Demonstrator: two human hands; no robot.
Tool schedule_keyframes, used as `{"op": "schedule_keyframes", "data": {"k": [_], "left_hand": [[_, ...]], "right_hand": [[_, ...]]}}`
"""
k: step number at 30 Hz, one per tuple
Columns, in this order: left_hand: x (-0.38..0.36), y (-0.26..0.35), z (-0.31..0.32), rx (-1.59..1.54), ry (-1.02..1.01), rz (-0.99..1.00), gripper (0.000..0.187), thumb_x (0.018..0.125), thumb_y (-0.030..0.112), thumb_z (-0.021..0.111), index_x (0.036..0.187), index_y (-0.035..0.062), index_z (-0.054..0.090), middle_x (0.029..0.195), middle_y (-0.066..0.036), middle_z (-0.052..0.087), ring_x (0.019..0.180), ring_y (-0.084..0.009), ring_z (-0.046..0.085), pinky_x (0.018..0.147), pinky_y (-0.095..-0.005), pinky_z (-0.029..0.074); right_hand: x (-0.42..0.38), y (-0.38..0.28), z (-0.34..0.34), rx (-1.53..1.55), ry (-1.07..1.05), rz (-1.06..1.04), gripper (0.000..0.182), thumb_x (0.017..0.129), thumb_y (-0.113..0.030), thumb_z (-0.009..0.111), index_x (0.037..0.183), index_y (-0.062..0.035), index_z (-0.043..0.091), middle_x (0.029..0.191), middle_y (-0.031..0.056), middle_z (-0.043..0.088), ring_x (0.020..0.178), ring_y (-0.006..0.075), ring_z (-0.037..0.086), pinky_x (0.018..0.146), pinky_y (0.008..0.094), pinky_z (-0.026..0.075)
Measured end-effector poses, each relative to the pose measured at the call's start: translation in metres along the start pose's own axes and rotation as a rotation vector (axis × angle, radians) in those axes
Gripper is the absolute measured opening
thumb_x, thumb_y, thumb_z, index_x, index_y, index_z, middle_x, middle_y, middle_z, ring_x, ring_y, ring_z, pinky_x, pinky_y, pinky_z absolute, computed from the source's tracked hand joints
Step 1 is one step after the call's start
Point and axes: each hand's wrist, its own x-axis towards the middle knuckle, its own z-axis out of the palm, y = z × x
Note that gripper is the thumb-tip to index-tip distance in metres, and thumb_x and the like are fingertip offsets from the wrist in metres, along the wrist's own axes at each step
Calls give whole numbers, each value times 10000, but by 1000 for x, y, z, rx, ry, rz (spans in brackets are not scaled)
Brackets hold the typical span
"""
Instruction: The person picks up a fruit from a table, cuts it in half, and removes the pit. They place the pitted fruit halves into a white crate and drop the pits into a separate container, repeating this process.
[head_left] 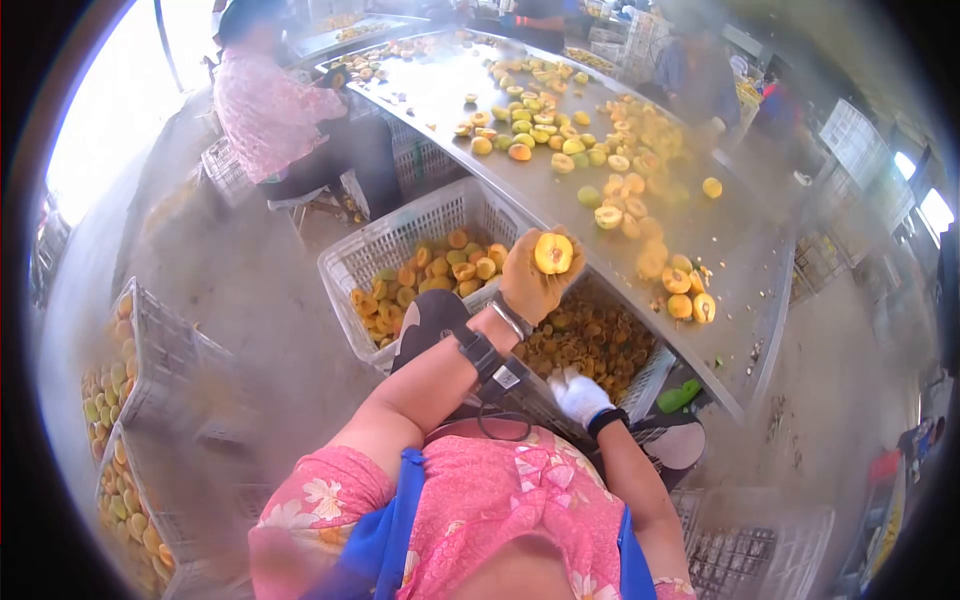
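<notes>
My left hand (pixel 535 283), in a tan glove, holds up a yellow peach half (pixel 553 254) with its cut face toward me. Lower down, my right hand (pixel 580 396) in a white glove hangs at the near side of a crate of brown pits and scraps (pixel 590 345). Its fingers look stretched out and a little apart, and I see nothing in them. Beside my left forearm stands a white plastic crate (pixel 345 290) with peach halves (pixel 420 272) in it. Several peaches and halves (pixel 688 290) lie on the metal table (pixel 590 250) just beyond my left hand.
More yellow and green fruit (pixel 540 125) spreads along the table. A person in a pink top (pixel 270 120) sits at the left; others stand across the table. Crates of fruit (pixel 135 400) are stacked at far left. A green object (pixel 679 396) lies by the table's near corner.
</notes>
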Motion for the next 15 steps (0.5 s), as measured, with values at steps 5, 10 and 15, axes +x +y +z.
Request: {"op": "schedule_keyframes", "data": {"k": [5,10,15], "left_hand": [[-15,-3,1,140,-13,42,397,1026,342,494,1199,-5,579,1091,-172,665,1010,-304,676,907,-427,578],[-34,-16,10,497,-32,89,392,1016,356,506,1201,21,590,1034,-159,675,920,-279,677,808,-402,571],[-46,-23,32,328,3,-59,395,987,375,540,1167,28,599,1003,-124,659,882,-239,661,804,-374,552]], "right_hand": [[-9,-59,-60,463,436,-216,293,1007,-309,546,1063,-24,588,912,213,664,878,399,648,762,401,506],[-27,-111,-96,411,473,-177,368,1003,-378,528,1082,-23,587,857,255,645,830,451,637,719,474,499],[-19,-108,-91,346,521,-193,367,1011,-330,549,1137,12,586,882,231,645,810,407,621,719,435,481]]}}
